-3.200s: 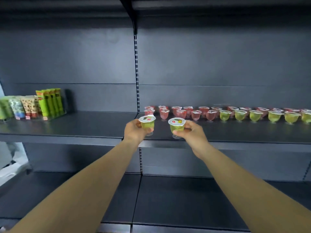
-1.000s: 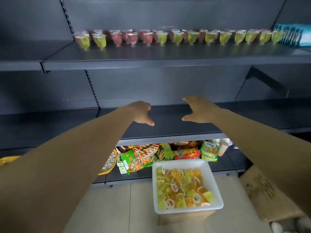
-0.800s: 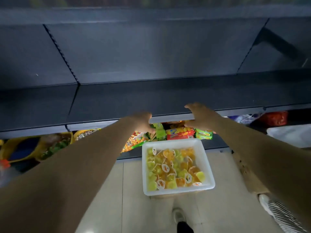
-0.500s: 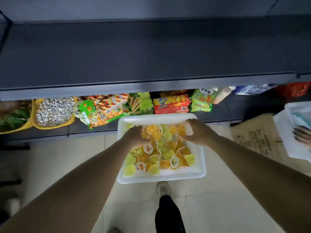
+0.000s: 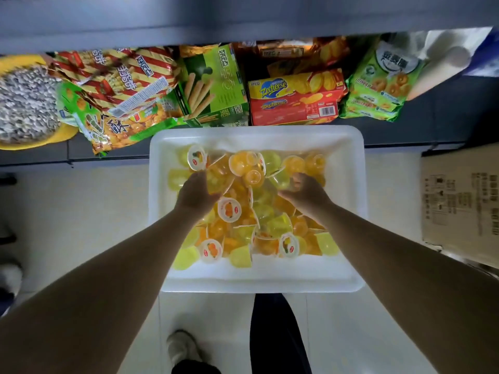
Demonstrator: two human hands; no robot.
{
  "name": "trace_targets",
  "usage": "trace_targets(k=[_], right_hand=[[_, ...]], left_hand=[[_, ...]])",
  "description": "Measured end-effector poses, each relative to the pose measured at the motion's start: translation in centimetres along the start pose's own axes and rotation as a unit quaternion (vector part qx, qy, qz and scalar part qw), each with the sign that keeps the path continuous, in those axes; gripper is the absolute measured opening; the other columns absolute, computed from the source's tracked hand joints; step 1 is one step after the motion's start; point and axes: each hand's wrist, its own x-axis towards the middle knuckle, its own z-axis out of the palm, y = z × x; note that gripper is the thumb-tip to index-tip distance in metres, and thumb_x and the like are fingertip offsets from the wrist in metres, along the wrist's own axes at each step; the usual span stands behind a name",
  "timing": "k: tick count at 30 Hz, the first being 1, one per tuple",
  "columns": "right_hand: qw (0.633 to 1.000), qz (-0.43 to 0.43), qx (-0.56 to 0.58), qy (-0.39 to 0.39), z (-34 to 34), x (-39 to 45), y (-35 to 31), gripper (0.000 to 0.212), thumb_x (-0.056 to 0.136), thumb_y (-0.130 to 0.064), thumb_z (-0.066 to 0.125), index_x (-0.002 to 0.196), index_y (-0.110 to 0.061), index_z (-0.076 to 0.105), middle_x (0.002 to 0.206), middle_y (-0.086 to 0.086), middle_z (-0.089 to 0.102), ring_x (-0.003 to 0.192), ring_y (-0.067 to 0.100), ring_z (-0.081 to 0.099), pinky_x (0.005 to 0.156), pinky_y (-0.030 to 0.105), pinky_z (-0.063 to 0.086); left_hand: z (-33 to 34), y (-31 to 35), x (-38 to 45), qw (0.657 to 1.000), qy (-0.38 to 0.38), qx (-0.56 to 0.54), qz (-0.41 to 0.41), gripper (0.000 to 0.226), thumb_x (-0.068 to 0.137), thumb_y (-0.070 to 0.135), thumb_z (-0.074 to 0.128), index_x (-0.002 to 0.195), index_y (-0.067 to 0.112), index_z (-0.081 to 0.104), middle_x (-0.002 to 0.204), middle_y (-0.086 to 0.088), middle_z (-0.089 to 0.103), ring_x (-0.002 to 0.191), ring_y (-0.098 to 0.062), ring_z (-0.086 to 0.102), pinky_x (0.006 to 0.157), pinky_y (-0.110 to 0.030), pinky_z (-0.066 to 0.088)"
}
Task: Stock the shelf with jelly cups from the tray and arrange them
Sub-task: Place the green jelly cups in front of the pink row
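A white tray (image 5: 259, 286) stands on the floor in front of me, filled with several jelly cups (image 5: 244, 163) in yellow, orange and pale green, lying every way up. Both my hands are down in the pile. My left hand (image 5: 194, 196) curls around a yellow-orange jelly cup (image 5: 217, 180) in the tray's left half. My right hand (image 5: 306, 197) has its fingers bent around a pale green jelly cup (image 5: 280, 181) in the right half. The stocked shelf row is out of view.
A dark shelf edge (image 5: 243, 20) runs across the top. Under it lie snack packs (image 5: 294, 103) and a yellow bowl of seeds (image 5: 24, 103). A cardboard box (image 5: 459, 201) sits on the floor at right. My leg (image 5: 275, 333) and shoe (image 5: 181, 346) are below the tray.
I set two cups on the shelf, then looked down. Both empty hands dropped from shelf height into the tray and closed on cups.
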Motion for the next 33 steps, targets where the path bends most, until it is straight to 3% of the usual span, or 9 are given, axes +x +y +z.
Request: trace_targets(k=[5,7,10,13,16,20,24,28,33], right_hand=[[0.999,0.023,0.032,0.010,1.8,2.1,0.5,0.068,0.086,-0.038,0.064,0.141,-0.008,0.037,0.137,0.011,0.048,0.118,0.022,0.048,0.095,0.036,0.043],[0.998,0.039,0.052,0.003,2.0,2.7,0.7,0.063,0.087,-0.037,0.064,0.137,-0.007,0.041,0.121,0.008,0.051,0.110,0.020,0.047,0.089,0.034,0.042],[0.997,0.051,0.061,0.003,2.4,3.6,0.8,0.036,0.087,-0.036,0.063,0.111,-0.014,0.047,0.099,0.001,0.044,0.096,0.018,0.042,0.074,0.029,0.037],[0.995,0.058,0.081,0.002,2.8,4.1,0.7,0.051,0.087,-0.038,0.063,0.124,-0.006,0.049,0.112,0.008,0.055,0.107,0.026,0.052,0.082,0.033,0.043],[0.993,0.061,0.095,0.017,3.4,4.4,0.7,0.047,0.086,-0.040,0.064,0.117,-0.008,0.051,0.100,0.003,0.055,0.100,0.024,0.051,0.080,0.036,0.041],[0.986,0.076,0.143,0.045,3.7,4.8,0.7,0.059,0.084,-0.039,0.067,0.130,-0.006,0.049,0.122,0.010,0.058,0.113,0.028,0.055,0.094,0.041,0.048],[0.978,0.076,0.186,0.057,3.8,5.0,1.1,0.053,0.083,-0.036,0.069,0.124,-0.005,0.055,0.116,0.011,0.063,0.105,0.027,0.059,0.085,0.037,0.049],[0.986,0.074,0.144,0.036,3.9,5.0,0.9,0.065,0.084,-0.044,0.067,0.134,-0.009,0.048,0.126,0.009,0.057,0.115,0.027,0.055,0.091,0.037,0.046],[0.983,0.062,0.166,0.038,4.2,5.2,1.4,0.063,0.075,-0.048,0.073,0.118,-0.006,0.056,0.110,0.008,0.063,0.102,0.026,0.061,0.073,0.030,0.045]], left_hand=[[1.8,0.7,0.9,0.998,0.045,-0.032,-0.019,0.056,0.089,0.023,0.061,0.136,0.003,0.038,0.135,-0.017,0.049,0.126,-0.032,0.045,0.101,-0.039,0.039],[2.3,0.8,1.3,0.996,0.058,-0.058,-0.028,0.051,0.089,0.023,0.062,0.132,0.002,0.044,0.128,-0.017,0.054,0.121,-0.033,0.050,0.098,-0.040,0.042],[2.3,0.8,1.7,0.991,0.089,-0.086,-0.055,0.040,0.088,0.016,0.061,0.125,0.002,0.053,0.121,-0.018,0.060,0.114,-0.033,0.056,0.095,-0.040,0.045],[2.3,0.9,1.7,0.986,0.105,-0.097,-0.083,0.046,0.089,0.012,0.060,0.132,0.003,0.050,0.131,-0.016,0.055,0.123,-0.031,0.050,0.101,-0.038,0.040],[2.8,0.9,1.7,0.983,0.119,-0.109,-0.090,0.046,0.089,0.011,0.058,0.134,0.006,0.050,0.134,-0.015,0.054,0.124,-0.029,0.049,0.101,-0.038,0.040],[3.3,0.6,1.4,0.978,0.142,-0.124,-0.088,0.045,0.089,0.005,0.056,0.134,0.007,0.050,0.135,-0.012,0.053,0.124,-0.027,0.050,0.099,-0.034,0.041],[3.8,0.5,0.9,0.970,0.163,-0.162,-0.082,0.046,0.087,-0.002,0.055,0.132,0.008,0.052,0.134,-0.009,0.053,0.122,-0.026,0.051,0.100,-0.034,0.041],[4.2,0.5,0.4,0.963,0.186,-0.179,-0.076,0.045,0.086,-0.007,0.054,0.128,0.008,0.055,0.132,-0.009,0.053,0.121,-0.024,0.049,0.101,-0.033,0.040],[5.1,0.0,0.0,0.969,0.171,-0.178,-0.027,0.038,0.085,-0.008,0.056,0.118,0.009,0.063,0.135,-0.008,0.049,0.128,-0.024,0.043,0.106,-0.036,0.037]])
